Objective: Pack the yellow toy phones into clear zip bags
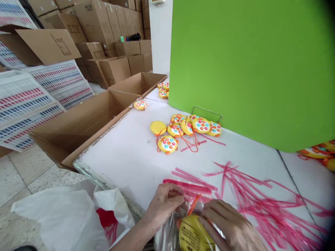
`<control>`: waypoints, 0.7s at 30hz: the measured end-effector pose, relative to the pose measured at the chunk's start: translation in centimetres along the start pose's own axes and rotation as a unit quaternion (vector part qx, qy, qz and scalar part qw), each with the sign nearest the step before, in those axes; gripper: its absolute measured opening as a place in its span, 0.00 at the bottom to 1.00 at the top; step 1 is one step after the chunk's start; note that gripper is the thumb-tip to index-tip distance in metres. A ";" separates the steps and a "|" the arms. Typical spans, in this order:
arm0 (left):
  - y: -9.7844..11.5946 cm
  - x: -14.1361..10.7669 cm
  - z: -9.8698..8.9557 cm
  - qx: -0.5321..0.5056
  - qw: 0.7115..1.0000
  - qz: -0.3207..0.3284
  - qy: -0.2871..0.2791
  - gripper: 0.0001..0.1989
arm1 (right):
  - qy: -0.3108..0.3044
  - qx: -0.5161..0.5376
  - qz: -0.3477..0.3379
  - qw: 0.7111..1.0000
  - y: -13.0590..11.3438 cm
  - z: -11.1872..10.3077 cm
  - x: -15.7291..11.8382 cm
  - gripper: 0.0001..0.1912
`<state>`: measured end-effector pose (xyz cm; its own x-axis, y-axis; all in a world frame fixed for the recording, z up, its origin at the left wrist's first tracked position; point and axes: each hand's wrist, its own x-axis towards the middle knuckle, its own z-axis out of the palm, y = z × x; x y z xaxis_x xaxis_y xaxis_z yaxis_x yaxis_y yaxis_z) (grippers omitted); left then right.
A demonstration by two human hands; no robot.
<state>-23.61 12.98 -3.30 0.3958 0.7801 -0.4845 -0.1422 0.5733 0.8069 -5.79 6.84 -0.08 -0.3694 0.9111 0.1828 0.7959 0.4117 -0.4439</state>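
A yellow round toy [192,235], its printed back facing up, is at the table's front edge in a clear plastic bag [167,232]. An orange cord [193,205] rises from the toy near the bag's mouth. My left hand [166,204] is closed, thumb and forefinger pinching the clear plastic beside the cord. Curled over the toy's right side, my right hand [227,221] grips it through the bag. Just beyond my fingers lie pink plastic strips [191,186]. The bottom of the toy is cut off by the frame.
Several yellow toys with coloured dots [201,124] lie mid-table before a green board [243,69] on a wire stand [208,112]. Loose pink strips [272,205] spread on the right. An open carton [86,122] adjoins the left edge; a white plastic bag [68,216] hangs below.
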 end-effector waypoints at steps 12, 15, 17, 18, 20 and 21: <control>-0.9 0.1 0.6 0.072 0.989 0.126 0.006 0.08 | -0.031 -0.012 0.039 0.999 0.9 2.7 0.1 0.18; -1.1 0.1 0.4 0.050 0.995 0.087 -0.009 0.10 | 0.022 -0.009 0.042 0.999 0.9 2.3 0.4 0.19; -1.1 0.0 0.3 0.030 0.996 0.070 -0.037 0.09 | 0.040 0.002 0.035 0.999 0.6 2.1 1.0 0.20; -1.0 -0.1 0.2 0.026 0.996 0.069 -0.054 0.08 | 0.046 0.004 0.031 0.998 0.3 2.0 1.3 0.20; -0.7 -0.2 0.2 0.041 0.994 0.074 -0.073 0.09 | 0.053 -0.003 0.026 0.998 -0.3 2.0 1.9 0.19; -0.6 -0.4 0.3 0.056 0.993 0.076 -0.075 0.10 | 0.051 -0.010 0.024 0.998 -0.5 2.1 2.2 0.18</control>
<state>-23.41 12.29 -3.52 0.5098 0.8043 -0.3052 -0.1121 0.4139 0.9034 -8.03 8.56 -1.28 -0.2802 0.9268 0.2499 0.8215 0.3662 -0.4371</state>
